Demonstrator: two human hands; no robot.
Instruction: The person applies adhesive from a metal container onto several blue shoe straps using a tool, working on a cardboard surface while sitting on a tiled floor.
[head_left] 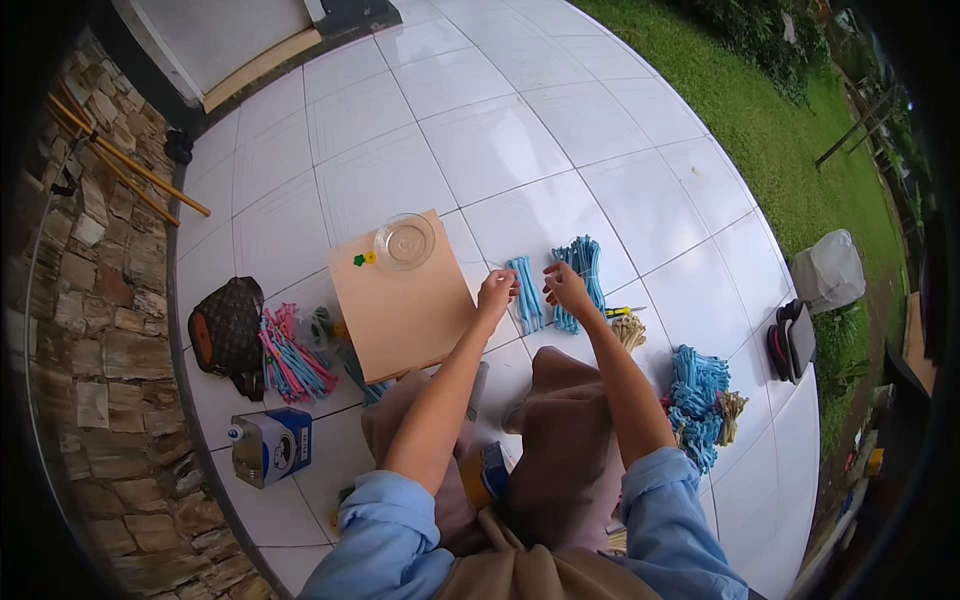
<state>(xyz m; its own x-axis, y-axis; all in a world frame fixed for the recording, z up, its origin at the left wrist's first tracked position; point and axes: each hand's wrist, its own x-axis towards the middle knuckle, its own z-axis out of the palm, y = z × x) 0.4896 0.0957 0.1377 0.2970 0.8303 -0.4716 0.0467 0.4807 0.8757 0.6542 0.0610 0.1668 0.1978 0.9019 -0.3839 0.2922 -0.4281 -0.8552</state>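
Observation:
My left hand is held over the tiled floor at the left side of a small bunch of light blue strips. Its fingers are closed in a pinch, and what they hold is too small to make out. On the other side of that bunch, my right hand has its fingers bent inward; anything thin between them cannot be made out. Just behind the right hand lies a larger tied bundle of blue strips, partly covered by the hand. Both hands are a short distance apart.
Left of my hands lies a tan board with a clear glass dish and small flower shapes. Pink and blue strips, a brown bag and a metal can stand further left. Blue bundles and a dark case lie right.

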